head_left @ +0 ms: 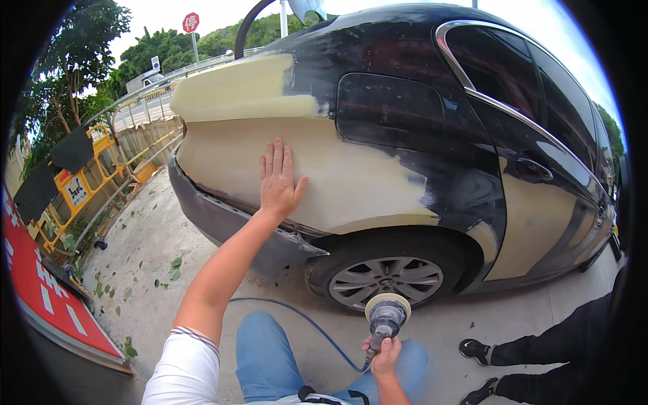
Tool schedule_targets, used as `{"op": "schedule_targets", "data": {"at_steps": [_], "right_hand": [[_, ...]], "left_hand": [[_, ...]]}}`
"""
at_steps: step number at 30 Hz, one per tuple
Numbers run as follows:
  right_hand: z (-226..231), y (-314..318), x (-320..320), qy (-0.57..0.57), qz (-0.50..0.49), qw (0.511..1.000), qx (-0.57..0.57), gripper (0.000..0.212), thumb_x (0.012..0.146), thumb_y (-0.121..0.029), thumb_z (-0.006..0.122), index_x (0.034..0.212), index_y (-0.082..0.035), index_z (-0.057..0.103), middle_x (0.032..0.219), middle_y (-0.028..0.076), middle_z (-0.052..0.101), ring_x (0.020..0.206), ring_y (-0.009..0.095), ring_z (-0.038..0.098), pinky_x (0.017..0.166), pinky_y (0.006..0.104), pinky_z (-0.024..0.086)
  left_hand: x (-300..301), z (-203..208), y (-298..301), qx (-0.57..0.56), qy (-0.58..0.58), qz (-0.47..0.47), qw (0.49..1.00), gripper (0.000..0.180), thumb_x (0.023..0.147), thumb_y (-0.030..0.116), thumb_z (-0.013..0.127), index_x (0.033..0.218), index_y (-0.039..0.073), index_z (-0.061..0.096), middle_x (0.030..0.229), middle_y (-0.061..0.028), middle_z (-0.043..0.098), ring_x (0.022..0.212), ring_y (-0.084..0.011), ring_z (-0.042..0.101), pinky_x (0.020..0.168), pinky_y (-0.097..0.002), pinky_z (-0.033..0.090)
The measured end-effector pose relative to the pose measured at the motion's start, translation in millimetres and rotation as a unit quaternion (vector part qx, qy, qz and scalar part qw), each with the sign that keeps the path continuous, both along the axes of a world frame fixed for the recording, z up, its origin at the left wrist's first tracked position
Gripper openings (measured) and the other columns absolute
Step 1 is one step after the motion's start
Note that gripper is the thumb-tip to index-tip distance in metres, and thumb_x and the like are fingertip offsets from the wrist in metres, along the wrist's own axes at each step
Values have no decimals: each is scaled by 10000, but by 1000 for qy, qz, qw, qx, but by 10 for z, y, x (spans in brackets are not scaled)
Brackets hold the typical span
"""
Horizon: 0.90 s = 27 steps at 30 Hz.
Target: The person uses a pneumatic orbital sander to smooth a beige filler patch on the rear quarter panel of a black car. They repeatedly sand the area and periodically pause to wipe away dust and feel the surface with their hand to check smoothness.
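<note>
My left hand [278, 181] lies flat on the rear side panel of a black car [391, 47], its fingers stretched out and pointing up. Under it spreads a wide patch of smooth beige body filler [351, 179]. Low over my knee, my right hand [385, 354] is wrapped round the handle of an air sander [387, 318]. The sander's round, pale pad faces up and away from me, apart from the car and in front of the rear wheel [378, 280]. A blue air hose [297, 312] runs from the handle off to the left.
A grey bumper [209, 209] hangs partly loose below the panel. At the right, another person's legs and black shoes [477, 351] are near the car. A red sign board [50, 283] leans at the left, beside yellow barriers [77, 189]. Leaves lie on the concrete ground [145, 250].
</note>
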State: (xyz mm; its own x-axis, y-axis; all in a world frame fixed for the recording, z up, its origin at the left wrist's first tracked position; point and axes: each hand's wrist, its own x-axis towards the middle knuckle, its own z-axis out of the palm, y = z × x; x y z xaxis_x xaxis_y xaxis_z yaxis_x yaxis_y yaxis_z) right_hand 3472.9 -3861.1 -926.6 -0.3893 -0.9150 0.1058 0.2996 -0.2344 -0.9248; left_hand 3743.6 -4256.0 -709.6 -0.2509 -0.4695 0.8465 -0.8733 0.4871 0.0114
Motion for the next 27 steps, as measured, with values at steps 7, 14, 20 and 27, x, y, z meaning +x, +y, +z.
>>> {"op": "schedule_targets", "data": {"at_steps": [7, 14, 20, 27], "right_hand": [[43, -19, -44, -36, 3, 999, 11, 573, 1068, -525, 687, 1214, 25, 620, 962, 155, 758, 766, 208, 752, 716, 342, 620], [-33, -8, 43, -51, -9, 998, 42, 659, 1041, -618, 669, 1217, 14, 595, 928, 181, 732, 718, 246, 735, 701, 372, 628], [-114, 112, -36, -79, -12, 996, 47, 619, 1049, -578, 683, 1192, 18, 596, 922, 180, 735, 710, 254, 734, 684, 379, 623], [-75, -6, -42, -86, -18, 991, 102, 471, 1098, -450, 660, 1228, -3, 586, 974, 180, 739, 740, 247, 734, 704, 384, 623]], "left_hand": [[-1330, 311, 532, 57, -231, -151, 960, 892, 1008, 588, 632, 1639, -17, 457, 1803, -179, 286, 1686, -395, 194, 1360, -573, 154], [-1325, 48, 797, 11, -342, -270, 900, 858, 1040, 589, 588, 1644, -4, 453, 1809, -131, 288, 1689, -306, 218, 1376, -497, 185], [-1108, 528, 350, -61, -231, -124, 963, 831, 1046, 585, 569, 1622, -8, 481, 1793, -159, 317, 1682, -330, 234, 1373, -499, 178], [-856, -22, 711, 15, -260, -192, 946, 816, 1026, 550, 625, 1625, 14, 487, 1794, -134, 326, 1679, -336, 243, 1367, -517, 186]]}}
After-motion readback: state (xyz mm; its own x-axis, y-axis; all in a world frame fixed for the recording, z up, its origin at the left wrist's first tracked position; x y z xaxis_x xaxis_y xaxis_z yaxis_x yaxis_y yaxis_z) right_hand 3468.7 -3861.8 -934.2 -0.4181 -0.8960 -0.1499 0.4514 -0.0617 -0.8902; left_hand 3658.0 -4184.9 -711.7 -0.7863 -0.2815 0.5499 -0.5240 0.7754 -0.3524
